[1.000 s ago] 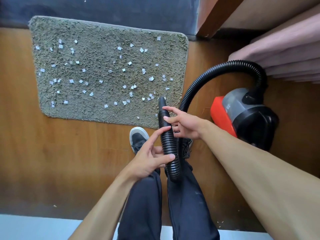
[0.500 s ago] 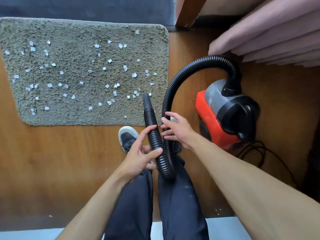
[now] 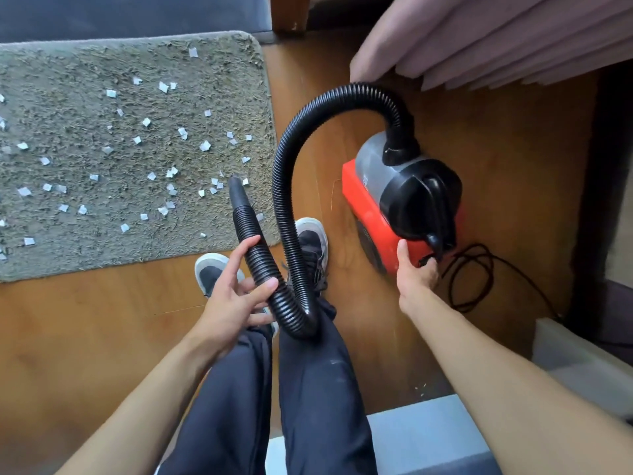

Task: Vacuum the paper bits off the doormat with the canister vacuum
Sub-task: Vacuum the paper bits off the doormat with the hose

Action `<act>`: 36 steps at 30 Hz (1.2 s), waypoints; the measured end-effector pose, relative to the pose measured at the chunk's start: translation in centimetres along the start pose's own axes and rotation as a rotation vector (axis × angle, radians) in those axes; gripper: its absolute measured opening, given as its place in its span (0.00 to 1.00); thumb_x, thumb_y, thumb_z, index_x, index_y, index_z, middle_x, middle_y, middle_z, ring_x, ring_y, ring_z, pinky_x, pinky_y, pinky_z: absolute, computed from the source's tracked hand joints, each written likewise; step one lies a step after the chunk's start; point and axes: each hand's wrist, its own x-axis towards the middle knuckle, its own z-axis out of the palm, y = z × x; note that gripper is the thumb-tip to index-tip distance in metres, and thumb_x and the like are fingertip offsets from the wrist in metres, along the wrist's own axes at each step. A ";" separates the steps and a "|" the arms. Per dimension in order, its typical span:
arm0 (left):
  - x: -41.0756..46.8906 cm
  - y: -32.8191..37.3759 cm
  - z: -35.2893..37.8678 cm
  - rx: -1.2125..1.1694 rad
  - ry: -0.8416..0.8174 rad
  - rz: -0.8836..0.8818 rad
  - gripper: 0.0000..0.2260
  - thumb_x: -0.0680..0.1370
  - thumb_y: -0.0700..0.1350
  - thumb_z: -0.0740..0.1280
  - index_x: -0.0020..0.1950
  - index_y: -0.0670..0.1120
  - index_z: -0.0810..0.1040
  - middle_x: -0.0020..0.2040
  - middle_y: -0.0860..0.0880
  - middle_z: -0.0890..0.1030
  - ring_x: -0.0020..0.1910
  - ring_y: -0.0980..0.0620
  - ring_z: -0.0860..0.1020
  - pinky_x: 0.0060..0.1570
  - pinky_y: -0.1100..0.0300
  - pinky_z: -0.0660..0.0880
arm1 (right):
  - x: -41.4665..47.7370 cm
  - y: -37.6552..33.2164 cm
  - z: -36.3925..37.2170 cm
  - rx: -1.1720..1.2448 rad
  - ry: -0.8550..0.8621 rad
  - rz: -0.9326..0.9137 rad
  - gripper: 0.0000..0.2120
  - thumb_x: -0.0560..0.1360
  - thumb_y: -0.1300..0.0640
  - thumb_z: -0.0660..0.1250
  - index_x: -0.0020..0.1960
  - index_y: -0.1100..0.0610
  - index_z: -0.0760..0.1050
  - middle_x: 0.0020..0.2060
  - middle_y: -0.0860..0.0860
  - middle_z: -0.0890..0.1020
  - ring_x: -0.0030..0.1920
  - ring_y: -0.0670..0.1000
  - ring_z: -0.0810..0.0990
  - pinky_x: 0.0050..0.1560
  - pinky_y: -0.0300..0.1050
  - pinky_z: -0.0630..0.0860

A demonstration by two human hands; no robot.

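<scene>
shaggy cloth doormat [image 3: 102, 207], ribbed glossy plastic hose [image 3: 291, 207], smooth varnished wood floor [image 3: 85, 337]

Holds the ribbed hose [image 3: 262, 260] in the left hand [image 3: 231, 298], nozzle [image 3: 237, 192] over the doormat's [image 3: 85, 234] near right corner among paper bits [image 3: 205, 145]. Clasps the red canister vacuum [image 3: 364, 202], right of the doormat, with the right hand [image 3: 416, 277].

A doormat [image 3: 68, 80] lies on the floor ahead and left of the person's shoes [image 3: 311, 241], with paper bits [image 3: 205, 145] scattered on it. The canister vacuum [image 3: 404, 200] stands to the right, its cord [image 3: 479, 269] beside it. The hose [image 3: 284, 186] arches from the vacuum's top leftward, loops before the shoes, and ends over the mat's near right corner, held in the left hand [image 3: 229, 299]. The right hand [image 3: 414, 272] grips the vacuum's near end.
</scene>
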 end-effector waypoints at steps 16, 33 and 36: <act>-0.1 0.5 0.8 0.049 0.000 -0.020 0.29 0.80 0.34 0.65 0.72 0.63 0.66 0.42 0.47 0.84 0.41 0.49 0.83 0.38 0.53 0.81 | 0.5 0.4 2.0 -0.005 -0.091 0.152 0.48 0.70 0.27 0.59 0.79 0.46 0.42 0.76 0.57 0.60 0.71 0.63 0.68 0.68 0.63 0.70; -2.3 -0.3 -1.7 -0.032 -0.015 0.008 0.31 0.79 0.34 0.67 0.72 0.65 0.66 0.56 0.41 0.84 0.50 0.46 0.83 0.49 0.45 0.81 | -13.0 -8.6 11.4 -0.448 -1.097 -0.416 0.25 0.81 0.53 0.64 0.75 0.41 0.62 0.55 0.52 0.78 0.50 0.47 0.80 0.46 0.41 0.79; -2.6 -0.9 -2.2 -0.042 -0.035 0.015 0.30 0.79 0.35 0.67 0.68 0.69 0.68 0.57 0.42 0.83 0.52 0.45 0.82 0.57 0.39 0.76 | -13.5 -8.9 12.2 -0.495 -1.148 -0.427 0.24 0.80 0.56 0.64 0.74 0.43 0.64 0.49 0.49 0.77 0.45 0.46 0.79 0.45 0.41 0.78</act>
